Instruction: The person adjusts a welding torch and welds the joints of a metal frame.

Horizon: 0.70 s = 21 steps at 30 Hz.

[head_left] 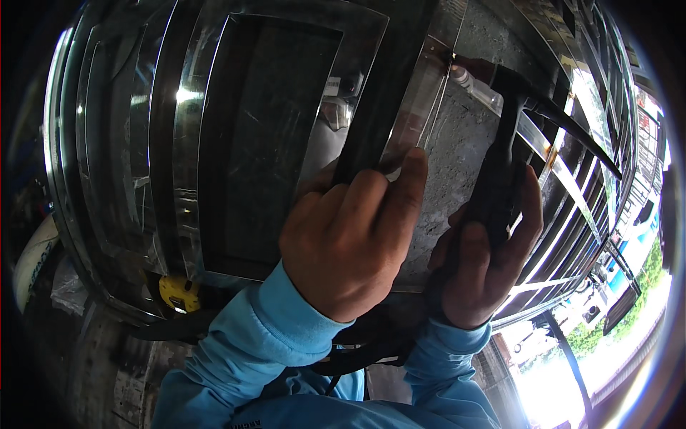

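My left hand (350, 232) is wrapped over a shiny square metal bar (413, 118) of a frame, its forefinger lying along the bar's edge. In my right hand (480, 268) is a black hammer (500, 150), gripped by its handle. The hammer's head is up near the bar's far end, with a long thin tail reaching to the right. One end of the head is at the bar's edge; I cannot tell whether it touches. Left of the bar is a metal frame (286, 13) with a dark opening. Both sleeves are light blue.
A yellow tape measure (179, 293) lies at the frame's near left edge. Rough grey concrete (457, 136) shows beneath the bar. More shiny metal bars (564, 171) slant across the right side. A dark strap or cable (368, 357) runs between my forearms.
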### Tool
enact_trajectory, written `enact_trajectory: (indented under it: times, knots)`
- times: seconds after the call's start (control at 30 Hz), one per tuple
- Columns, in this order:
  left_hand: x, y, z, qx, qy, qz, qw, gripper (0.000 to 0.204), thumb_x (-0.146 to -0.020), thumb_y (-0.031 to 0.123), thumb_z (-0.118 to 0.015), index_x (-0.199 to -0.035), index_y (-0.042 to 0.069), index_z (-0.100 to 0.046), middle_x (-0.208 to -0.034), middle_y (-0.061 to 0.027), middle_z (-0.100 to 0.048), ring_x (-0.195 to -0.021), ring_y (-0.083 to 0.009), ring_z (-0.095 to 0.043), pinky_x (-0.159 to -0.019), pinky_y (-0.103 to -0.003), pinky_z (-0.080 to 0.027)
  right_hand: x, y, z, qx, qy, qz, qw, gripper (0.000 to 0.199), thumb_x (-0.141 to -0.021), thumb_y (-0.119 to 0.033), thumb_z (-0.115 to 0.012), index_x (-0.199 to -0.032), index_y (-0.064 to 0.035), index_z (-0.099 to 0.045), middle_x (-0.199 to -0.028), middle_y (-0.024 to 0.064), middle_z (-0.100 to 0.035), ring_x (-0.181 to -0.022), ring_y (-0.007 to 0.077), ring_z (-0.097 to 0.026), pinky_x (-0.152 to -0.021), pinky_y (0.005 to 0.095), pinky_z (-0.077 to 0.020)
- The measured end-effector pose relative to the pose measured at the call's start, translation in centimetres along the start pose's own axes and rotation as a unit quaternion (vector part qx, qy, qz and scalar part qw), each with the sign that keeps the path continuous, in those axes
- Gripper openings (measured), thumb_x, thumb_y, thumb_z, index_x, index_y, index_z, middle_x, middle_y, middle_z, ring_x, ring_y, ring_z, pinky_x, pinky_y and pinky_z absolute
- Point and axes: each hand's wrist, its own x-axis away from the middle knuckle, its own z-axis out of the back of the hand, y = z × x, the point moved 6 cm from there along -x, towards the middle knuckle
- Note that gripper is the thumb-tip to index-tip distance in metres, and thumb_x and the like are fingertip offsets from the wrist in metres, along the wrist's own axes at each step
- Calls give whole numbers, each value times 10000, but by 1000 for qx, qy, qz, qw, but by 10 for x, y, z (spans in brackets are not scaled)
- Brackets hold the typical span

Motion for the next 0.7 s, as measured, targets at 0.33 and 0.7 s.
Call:
enact_trajectory:
  times: [0.33,0.7]
  knots:
    - [-1,0,0,8,0,0,1000,595,-741,0,-743,-1333,32,-697,-797,-38,-553,-609,-180,-596,-536,-335,-483,-1,-1,-1,3,9,2,1000,730,-938,-54,-532,-1613,-34,-253,-842,109,-655,-530,83,-565,-466,223,-422]
    - [-2,-1,1,6,-7,-8,1000,591,-765,0,-743,-1352,30,-684,-798,-34,-565,-598,-161,-591,-519,-327,-467,-2,-1,-2,-29,10,-30,999,745,-955,-123,-578,-1618,-44,-247,-829,114,-651,-499,98,-566,-434,230,-411]
